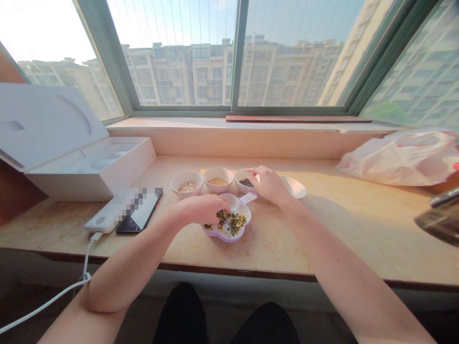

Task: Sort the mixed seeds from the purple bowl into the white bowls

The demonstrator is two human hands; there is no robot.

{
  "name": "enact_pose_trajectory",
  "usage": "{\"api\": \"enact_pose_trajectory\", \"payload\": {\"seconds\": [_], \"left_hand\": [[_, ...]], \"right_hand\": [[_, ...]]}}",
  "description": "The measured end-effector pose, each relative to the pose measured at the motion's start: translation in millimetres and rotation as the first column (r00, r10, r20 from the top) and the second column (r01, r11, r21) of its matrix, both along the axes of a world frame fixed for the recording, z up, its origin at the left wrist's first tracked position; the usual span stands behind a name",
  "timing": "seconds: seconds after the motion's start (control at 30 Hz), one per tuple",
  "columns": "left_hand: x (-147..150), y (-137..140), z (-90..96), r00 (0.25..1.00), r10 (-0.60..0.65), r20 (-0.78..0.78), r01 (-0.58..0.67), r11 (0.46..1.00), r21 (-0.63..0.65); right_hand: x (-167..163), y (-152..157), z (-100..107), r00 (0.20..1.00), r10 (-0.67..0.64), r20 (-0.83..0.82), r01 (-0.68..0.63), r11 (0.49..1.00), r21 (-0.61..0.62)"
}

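A white-and-purple dish (229,239) with a short handle holds mixed beans (234,222) in green, yellow and black. My left hand (210,210) reaches into it from the left, fingers curled and closed among the beans; whatever they pinch is hidden. Over the right side of a small white bowl (241,190) of black beans (246,182) is my right hand (268,184). Its visible fingers are stretched and apart, with nothing seen between them. Beside this bowl stand a bowl of yellow grains (217,181) and a bowl of pale flat pieces (188,186).
A fourth white bowl (296,188) sits partly behind my right wrist. At left are an open white box (89,167), a phone (138,217) and a power bank (102,215) with a cable (53,303). A plastic bag (401,157) and a dark object (441,217) lie right.
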State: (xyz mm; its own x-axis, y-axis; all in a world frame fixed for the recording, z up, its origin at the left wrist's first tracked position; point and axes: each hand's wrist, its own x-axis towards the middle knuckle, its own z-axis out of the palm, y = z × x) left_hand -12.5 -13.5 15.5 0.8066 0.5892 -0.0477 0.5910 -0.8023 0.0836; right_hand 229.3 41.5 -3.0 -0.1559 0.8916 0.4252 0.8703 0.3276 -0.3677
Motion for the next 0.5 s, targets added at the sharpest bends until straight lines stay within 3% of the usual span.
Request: {"api": "enact_pose_trajectory", "payload": {"seconds": [0.1,0.23,0.5], "left_hand": [[3.5,2.5,-2.6,0.995,-0.031,-0.09,0.029,0.999,-0.026],[5.8,5.2,-4.9,0.999,0.035,-0.033,-0.037,0.998,-0.052],[9.0,9.2,-10.1,0.999,0.047,-0.011,-0.047,0.994,-0.101]], "right_hand": [[-0.5,-0.7,-0.3,0.999,0.009,-0.034,-0.009,1.0,-0.011],[-2.8,-2.9,0.4,0.997,0.027,-0.075,-0.029,0.999,-0.028],[-5.7,-6.4,3.4,0.993,0.032,-0.114,-0.038,0.998,-0.054]]}}
